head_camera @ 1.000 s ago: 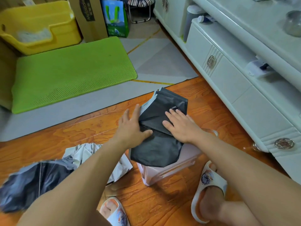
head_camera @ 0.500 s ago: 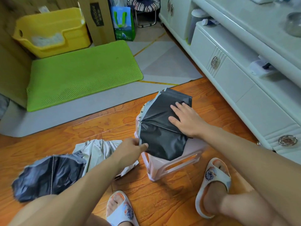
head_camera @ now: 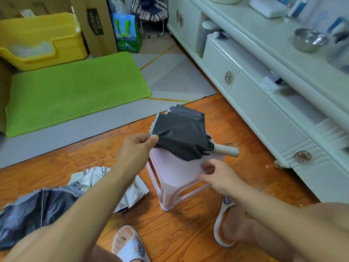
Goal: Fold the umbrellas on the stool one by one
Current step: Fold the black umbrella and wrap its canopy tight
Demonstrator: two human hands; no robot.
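A black umbrella with grey-edged pleats and a cream handle lies across the pale pink plastic stool. My left hand pinches the canopy's left edge between thumb and fingers, lifting it slightly. Blurred with motion, my right hand hovers over the stool's near right corner, fingers apart, holding nothing. A second umbrella, silver and dark, lies crumpled on the floor at the lower left, partly hidden by my left forearm.
A white cabinet with drawers runs along the right, a metal bowl on top. A green mat, yellow bin and cardboard box stand at the back. My slippered feet rest on the orange wooden floor.
My left hand has gone from the floor side to pinching the canopy's edge. My right hand has come off the umbrella and drawn back toward me, uncovering the handle.
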